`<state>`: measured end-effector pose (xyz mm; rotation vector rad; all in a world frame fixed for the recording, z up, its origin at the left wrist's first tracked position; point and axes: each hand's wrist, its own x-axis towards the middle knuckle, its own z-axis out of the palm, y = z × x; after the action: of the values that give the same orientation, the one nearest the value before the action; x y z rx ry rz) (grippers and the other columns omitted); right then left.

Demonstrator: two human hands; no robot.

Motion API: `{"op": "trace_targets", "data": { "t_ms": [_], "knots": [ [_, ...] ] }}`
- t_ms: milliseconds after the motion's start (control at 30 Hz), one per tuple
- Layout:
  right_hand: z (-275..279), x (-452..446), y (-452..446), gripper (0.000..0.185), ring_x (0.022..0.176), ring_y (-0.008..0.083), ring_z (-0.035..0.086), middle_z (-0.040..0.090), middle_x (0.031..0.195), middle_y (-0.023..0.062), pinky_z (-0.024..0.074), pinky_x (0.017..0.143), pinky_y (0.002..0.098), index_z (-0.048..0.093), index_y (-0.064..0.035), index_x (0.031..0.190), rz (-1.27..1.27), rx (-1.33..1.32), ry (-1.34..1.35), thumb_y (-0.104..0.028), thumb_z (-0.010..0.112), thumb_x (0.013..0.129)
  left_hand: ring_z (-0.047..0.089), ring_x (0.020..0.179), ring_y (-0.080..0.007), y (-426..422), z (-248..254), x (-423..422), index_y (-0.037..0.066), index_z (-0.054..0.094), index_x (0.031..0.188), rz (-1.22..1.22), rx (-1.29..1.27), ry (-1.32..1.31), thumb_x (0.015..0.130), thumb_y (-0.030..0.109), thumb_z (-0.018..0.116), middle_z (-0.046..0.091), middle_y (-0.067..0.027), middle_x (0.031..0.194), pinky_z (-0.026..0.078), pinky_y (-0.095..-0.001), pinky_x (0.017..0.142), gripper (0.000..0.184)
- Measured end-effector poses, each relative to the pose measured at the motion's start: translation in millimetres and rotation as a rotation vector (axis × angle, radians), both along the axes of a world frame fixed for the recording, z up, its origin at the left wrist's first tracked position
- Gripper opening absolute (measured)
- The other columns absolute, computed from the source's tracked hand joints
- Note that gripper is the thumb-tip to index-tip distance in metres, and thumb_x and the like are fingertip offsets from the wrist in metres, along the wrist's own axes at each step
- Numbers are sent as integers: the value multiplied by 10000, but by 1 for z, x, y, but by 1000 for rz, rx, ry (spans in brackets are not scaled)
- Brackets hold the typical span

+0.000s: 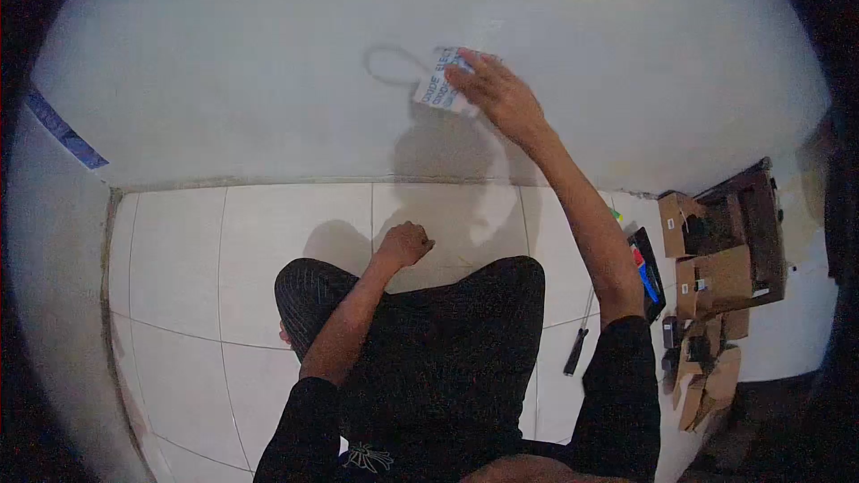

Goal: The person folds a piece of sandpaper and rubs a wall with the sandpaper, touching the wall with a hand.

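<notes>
My right hand [497, 97] is raised in front of the wall. Its fingers are closed on a white printed piece [436, 94] with rows of blue lettering; whether it is a packet or a label I cannot tell. A thin grey loop [369, 61] reaches out from the piece's left side, blurred against the wall. My left hand [407, 243] is curled into a fist above my lap, with nothing showing in it. Its palm faces away from view.
The pale wall [268, 80] meets a white tiled floor [179, 259]. Right of my knee lie a screwdriver-like tool with a black handle [575, 353] and a dark tray [655, 295] with a blue and red item. Open cardboard boxes [716, 277] stand farther right.
</notes>
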<state>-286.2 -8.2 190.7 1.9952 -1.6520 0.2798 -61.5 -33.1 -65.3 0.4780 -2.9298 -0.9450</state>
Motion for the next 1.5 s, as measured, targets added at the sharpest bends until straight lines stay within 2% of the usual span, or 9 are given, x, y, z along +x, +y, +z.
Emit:
{"op": "trace_targets", "data": {
  "t_ms": [133,267,400,533,833,933,1067,1367,1500],
  "knots": [
    [0,-11,-6,443,1312,329,449,477,1431,87,410,1063,414,559,-171,1335,-155,-741,-226,-126,548,894,657,879,-342,0,15,1,14,712,805,-20,67,-117,899,373,584,684,-203,861,525,-468,807,393],
    [-12,-3,-1,611,1325,293,441,485,1407,150,431,1038,438,505,-111,1374,-40,128,-196,7,644,791,654,876,-355,-3,9,1,24,728,843,-37,41,-70,892,365,591,686,-202,869,526,-462,807,371],
    [-5,-14,-3,487,1256,340,504,567,1333,99,440,1025,437,529,-173,1358,-199,-795,-285,-62,553,884,654,899,-360,-2,8,0,25,734,817,2,90,-93,892,362,588,687,-210,870,523,-461,823,374],
    [-15,-5,3,577,1228,383,521,606,1272,118,476,974,450,582,-150,1308,211,-47,79,65,558,773,644,941,-348,-1,9,-3,33,734,852,-2,37,-103,900,364,575,686,-205,888,517,-461,838,369],
    [-14,-16,-5,510,1219,355,539,588,1286,133,535,887,424,561,-156,1327,-33,-270,75,-101,632,826,645,917,-366,-3,4,-2,40,739,885,-16,23,-59,908,427,568,690,-199,912,516,-478,837,424],
    [4,-24,-4,541,1249,335,513,557,1316,168,489,973,439,549,-134,1331,-177,-811,-97,-125,660,801,645,935,-360,-4,12,-1,39,737,888,-14,64,-137,905,426,573,693,-203,913,516,-475,844,421],
    [-14,-17,4,527,1278,339,483,581,1302,138,439,1030,441,547,-164,1342,46,-40,5,-64,593,826,669,835,-361,-4,10,-2,32,735,860,-36,58,-104,905,389,580,695,-198,859,536,-460,799,392],
    [1,-1,8,524,1289,384,462,595,1294,111,423,1025,446,562,-107,1327,-66,-39,-378,4,590,815,666,828,-374,-3,18,-3,59,745,892,-48,44,-149,911,423,565,694,-198,881,536,-476,796,406],
    [-7,-19,-1,555,1253,363,504,600,1290,94,458,987,439,576,-165,1325,-128,-593,-142,-14,592,792,648,900,-367,-2,2,0,65,744,866,8,3,-72,907,437,567,688,-193,876,520,-472,829,413]
  ]
}}
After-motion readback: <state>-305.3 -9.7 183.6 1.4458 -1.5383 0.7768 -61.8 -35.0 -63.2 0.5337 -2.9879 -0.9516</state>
